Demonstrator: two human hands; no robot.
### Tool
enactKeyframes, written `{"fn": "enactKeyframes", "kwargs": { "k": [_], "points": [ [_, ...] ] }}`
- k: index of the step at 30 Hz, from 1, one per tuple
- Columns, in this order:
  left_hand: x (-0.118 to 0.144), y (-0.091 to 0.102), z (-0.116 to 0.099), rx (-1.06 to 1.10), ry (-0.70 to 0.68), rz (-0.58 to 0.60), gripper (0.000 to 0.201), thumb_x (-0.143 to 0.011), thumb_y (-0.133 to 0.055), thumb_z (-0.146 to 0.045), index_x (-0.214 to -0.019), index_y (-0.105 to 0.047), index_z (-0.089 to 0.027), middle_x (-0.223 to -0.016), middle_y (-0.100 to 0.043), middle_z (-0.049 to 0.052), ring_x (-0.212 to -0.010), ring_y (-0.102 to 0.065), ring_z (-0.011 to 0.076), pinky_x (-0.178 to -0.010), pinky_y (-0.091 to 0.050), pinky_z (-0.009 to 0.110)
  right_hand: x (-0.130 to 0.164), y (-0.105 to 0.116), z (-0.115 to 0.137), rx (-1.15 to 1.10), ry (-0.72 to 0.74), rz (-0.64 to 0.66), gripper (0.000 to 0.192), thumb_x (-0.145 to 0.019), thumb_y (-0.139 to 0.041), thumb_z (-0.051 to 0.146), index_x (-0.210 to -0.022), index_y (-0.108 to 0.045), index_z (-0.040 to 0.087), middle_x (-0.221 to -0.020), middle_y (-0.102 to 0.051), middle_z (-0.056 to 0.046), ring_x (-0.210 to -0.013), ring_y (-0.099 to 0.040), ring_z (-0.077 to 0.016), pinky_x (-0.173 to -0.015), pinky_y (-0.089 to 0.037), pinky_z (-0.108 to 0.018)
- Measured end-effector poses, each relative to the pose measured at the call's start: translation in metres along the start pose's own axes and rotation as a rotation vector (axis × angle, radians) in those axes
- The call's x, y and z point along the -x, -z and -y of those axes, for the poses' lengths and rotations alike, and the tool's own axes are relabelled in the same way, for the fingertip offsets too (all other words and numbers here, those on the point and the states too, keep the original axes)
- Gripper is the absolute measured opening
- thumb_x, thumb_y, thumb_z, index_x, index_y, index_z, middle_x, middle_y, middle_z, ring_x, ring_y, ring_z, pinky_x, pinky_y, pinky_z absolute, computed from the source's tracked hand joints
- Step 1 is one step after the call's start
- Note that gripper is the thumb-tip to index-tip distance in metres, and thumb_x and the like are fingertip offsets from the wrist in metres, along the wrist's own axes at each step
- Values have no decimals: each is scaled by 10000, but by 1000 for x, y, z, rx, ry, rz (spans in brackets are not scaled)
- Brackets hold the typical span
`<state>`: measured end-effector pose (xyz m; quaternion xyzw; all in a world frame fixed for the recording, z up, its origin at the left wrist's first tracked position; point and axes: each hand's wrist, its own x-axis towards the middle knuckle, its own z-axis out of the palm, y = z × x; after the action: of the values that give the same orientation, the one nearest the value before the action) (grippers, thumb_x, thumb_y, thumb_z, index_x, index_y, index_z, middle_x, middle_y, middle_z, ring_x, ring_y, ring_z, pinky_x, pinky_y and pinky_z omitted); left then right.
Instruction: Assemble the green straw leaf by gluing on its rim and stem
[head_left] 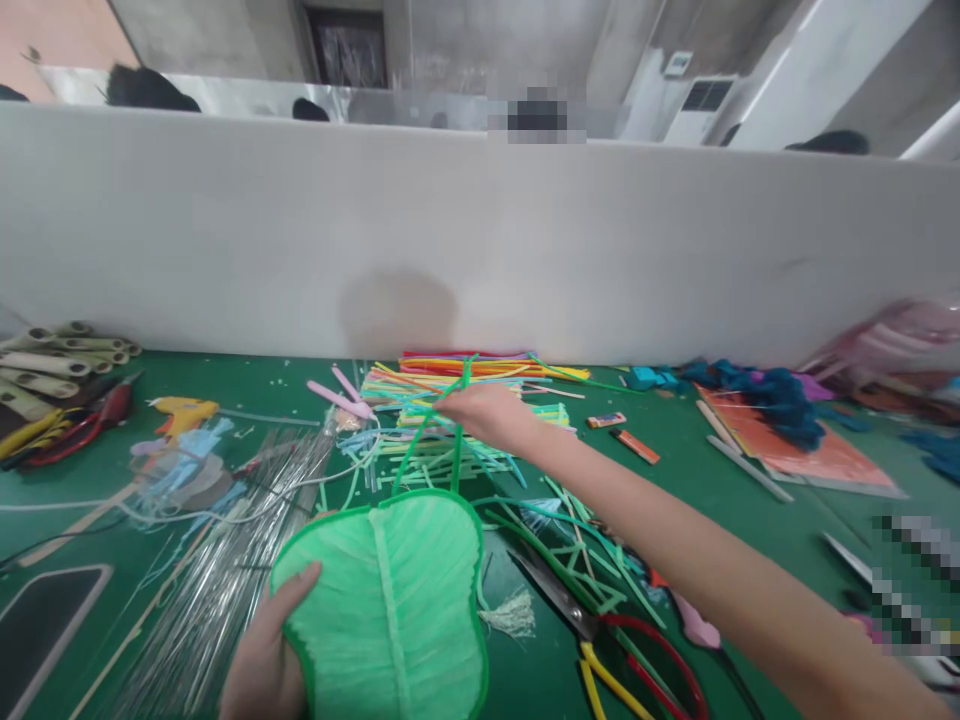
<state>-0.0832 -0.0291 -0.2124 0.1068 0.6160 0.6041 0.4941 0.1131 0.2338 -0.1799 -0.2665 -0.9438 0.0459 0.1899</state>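
My left hand (266,655) grips the lower left edge of a light green leaf-shaped piece (390,600) with a darker green rim, held low over the green table (300,390). A thin green stem (431,430) rises from its top. My right hand (480,412) reaches forward across the table and pinches the upper end of that green strand, right over a pile of coloured straws (450,385).
Scissors with red and yellow handles (630,655) lie at the front right. A bundle of clear thin rods (225,560) and a phone (45,625) lie at left, a yellow glue gun (180,412) and rolled tubes (52,365) farther back. A white partition (480,240) borders the table; orange sheets and blue scraps (780,420) sit right.
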Motion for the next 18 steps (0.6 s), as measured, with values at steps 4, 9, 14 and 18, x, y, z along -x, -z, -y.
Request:
{"fn": "enactKeyframes", "kwargs": {
  "k": [4, 9, 14, 18],
  "points": [
    [0, 3, -25, 16, 16, 144, 524, -603, -830, -310, -1090, -638, -291, -833, -723, -10, -712, -697, 233, -580, -528, 290, -9, 31, -2, -276, -41, -294, 319, -974, -609, 357, -1241, -613, 183, -1261, -630, -94, -1049, -652, -217, -892, -570, -431],
    [-4, -6, -68, -283, -3, 407, 512, -659, -838, -405, -1109, -617, -298, -857, -707, -17, -676, -645, 170, -579, -482, 232, -2, 92, 24, -517, -163, -742, 259, -1058, -374, 430, -1199, -497, 251, -965, -743, -27, -772, -720, -140, -659, -586, -275],
    [-24, -22, -100, -925, -262, 644, 429, -817, -696, -527, -1205, -668, -346, -1256, -688, 19, -1148, -620, 270, -957, -491, 335, 34, 141, 66, -916, -340, -1193, 169, -998, -498, 420, -1044, -458, 262, -733, -756, 5, -494, -700, -156, -385, -475, -221],
    [-39, -38, -109, -1147, -413, 800, 442, -849, -656, -463, -1282, -659, -373, -1368, -651, 6, -1271, -568, 295, -1073, -430, 367, 71, 133, 83, -1041, -527, -1265, 174, -974, -525, 410, -1016, -485, 246, -697, -767, -12, -477, -705, -168, -377, -489, -200]
  ]
}}
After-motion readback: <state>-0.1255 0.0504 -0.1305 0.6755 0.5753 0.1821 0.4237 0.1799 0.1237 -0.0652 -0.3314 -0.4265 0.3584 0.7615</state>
